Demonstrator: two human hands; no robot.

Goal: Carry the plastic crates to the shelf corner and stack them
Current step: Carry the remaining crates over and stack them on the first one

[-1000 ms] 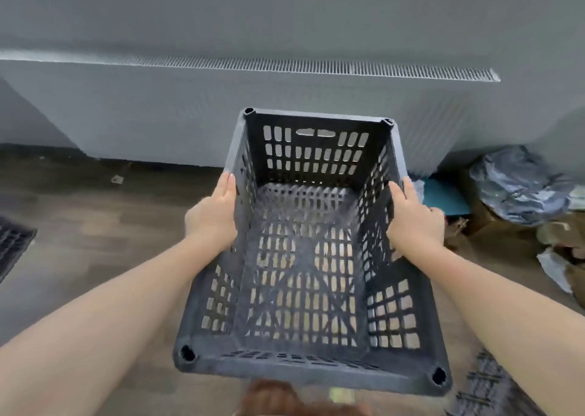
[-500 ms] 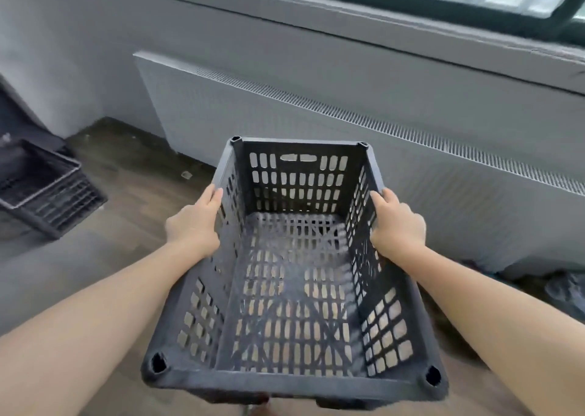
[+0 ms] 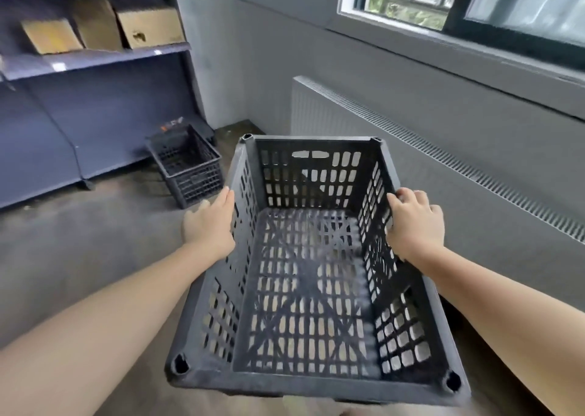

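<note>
I carry a black slotted plastic crate [image 3: 310, 289] in front of me, above the floor, its open top facing up and empty inside. My left hand [image 3: 209, 225] grips its left rim, the thumb on top and the fingers hidden outside the wall. My right hand [image 3: 414, 225] grips the right rim with the fingers curled over the edge. A second black crate [image 3: 190, 168] stands on the floor ahead to the left, at the foot of the dark blue shelf unit [image 3: 79, 105] near the room corner.
Cardboard boxes [image 3: 148, 27] sit on the upper shelves. A long grey radiator cover [image 3: 411, 149] runs along the right wall under a window [image 3: 474, 7]. Bare wooden floor [image 3: 79, 247] lies between me and the shelf.
The view has swung left and upward: the shelf unit and the crate at its foot have come into sight, and the radiator now lies to the right. Both hands kept their hold on the crate.
</note>
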